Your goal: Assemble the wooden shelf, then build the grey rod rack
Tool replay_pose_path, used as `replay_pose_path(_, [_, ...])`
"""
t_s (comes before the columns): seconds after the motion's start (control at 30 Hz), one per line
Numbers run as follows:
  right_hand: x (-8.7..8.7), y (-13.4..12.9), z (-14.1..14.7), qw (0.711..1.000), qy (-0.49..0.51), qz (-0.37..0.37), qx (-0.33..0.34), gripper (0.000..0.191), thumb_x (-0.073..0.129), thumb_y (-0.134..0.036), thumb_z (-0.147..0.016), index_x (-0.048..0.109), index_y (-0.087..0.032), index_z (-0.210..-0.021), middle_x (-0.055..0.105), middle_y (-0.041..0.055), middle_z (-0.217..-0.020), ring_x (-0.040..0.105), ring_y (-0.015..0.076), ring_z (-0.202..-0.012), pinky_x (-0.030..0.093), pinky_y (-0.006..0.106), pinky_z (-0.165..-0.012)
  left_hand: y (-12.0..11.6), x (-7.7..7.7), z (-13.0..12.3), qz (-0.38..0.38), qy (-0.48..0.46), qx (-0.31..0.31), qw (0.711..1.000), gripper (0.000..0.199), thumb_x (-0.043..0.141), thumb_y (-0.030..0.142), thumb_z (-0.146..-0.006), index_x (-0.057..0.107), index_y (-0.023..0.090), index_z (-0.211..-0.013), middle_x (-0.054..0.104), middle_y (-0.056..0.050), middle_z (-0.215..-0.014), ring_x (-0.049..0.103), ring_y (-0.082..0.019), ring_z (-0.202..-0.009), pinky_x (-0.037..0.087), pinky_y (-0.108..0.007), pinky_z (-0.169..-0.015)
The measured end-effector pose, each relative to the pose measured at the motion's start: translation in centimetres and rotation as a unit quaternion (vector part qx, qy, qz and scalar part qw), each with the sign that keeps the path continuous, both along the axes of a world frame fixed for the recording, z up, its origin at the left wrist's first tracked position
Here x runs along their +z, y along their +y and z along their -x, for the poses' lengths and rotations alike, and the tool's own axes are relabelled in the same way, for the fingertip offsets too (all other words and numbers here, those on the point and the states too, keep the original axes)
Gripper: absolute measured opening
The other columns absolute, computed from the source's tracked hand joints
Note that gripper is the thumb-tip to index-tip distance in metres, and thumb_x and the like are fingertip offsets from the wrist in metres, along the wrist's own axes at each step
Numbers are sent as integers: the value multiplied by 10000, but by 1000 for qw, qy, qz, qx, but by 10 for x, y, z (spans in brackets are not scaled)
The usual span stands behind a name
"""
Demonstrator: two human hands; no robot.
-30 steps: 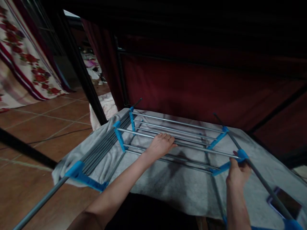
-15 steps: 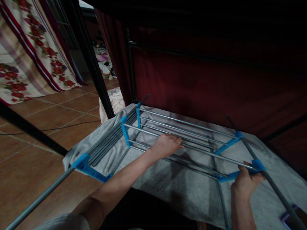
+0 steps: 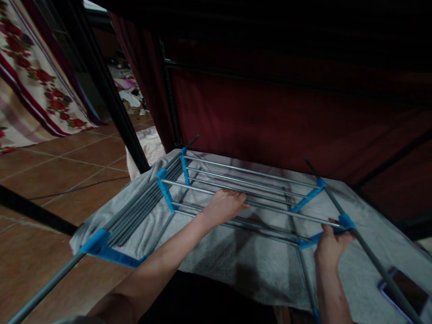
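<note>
A partly assembled rack of grey metal tubes and blue plastic brackets lies on a grey blanket. My left hand is closed over a long metal tube near its middle. My right hand grips the blue bracket at the right end, where that tube meets it; part of the bracket is hidden by the fingers. To the left, several grey tubes lie side by side between more blue brackets, one of them a large bracket near the left edge of the blanket.
A phone lies on the blanket at the right, partly behind a grey side tube. Dark frame posts stand at the left. A dark red curtain hangs behind. Tiled floor and a floral cloth are beyond.
The view has turned a little to the right, so the rack and both hands appear further left. More of the phone shows. Both hands keep their hold.
</note>
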State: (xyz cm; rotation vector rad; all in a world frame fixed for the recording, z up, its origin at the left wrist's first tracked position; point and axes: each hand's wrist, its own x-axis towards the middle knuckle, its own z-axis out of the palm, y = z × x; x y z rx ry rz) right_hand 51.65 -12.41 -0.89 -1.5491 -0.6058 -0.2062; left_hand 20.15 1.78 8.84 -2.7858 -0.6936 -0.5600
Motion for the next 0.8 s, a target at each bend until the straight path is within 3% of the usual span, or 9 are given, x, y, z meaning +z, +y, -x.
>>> replay_pose_path(0.17, [2,4,4,997,15,5,-72,331,591,-373,-712,533,-199,-988,543,46,-985,525,234,-1000,392,420,-970,0,3,1,-2,9,-2,1000,285,422,404,-974,583,184,-888,687,-51,-777,678,-212,-758,428,-313,-640])
replay_pose_path(0.4, [13,12,13,998,22,13,-65,384,477,-349,-767,493,-198,-1120,575,109,-1119,530,244,-1073,380,428,-1018,13,2,-2,-17,40,11,999,384,364,457,-972,620,181,-897,690,-92,-738,674,-258,-703,358,-306,-557])
replay_pose_path(0.57, [17,7,15,999,14,14,-43,449,427,-264,-765,495,-187,-1201,571,105,-1208,510,223,-1142,344,414,-1074,13,4,-6,-31,54,36,997,448,309,499,-974,619,186,-894,684,-89,-757,647,-264,-680,332,-304,-552])
replay_pose_path(0.67, [16,-2,13,1000,12,11,-9,532,402,-213,-749,488,-180,-1273,565,92,-1272,501,214,-1188,321,412,-1105,10,5,-6,-44,30,18,998,442,325,509,-970,615,178,-934,671,-80,-825,628,-258,-743,378,-316,-626])
replay_pose_path(0.8, [6,-11,13,1000,14,-6,10,555,414,-185,-745,501,-154,-1292,550,104,-1328,476,221,-1250,296,416,-1139,9,3,3,-83,-6,-18,996,466,359,507,-962,563,164,-1202,641,-82,-995,594,-266,-895,408,-353,-808])
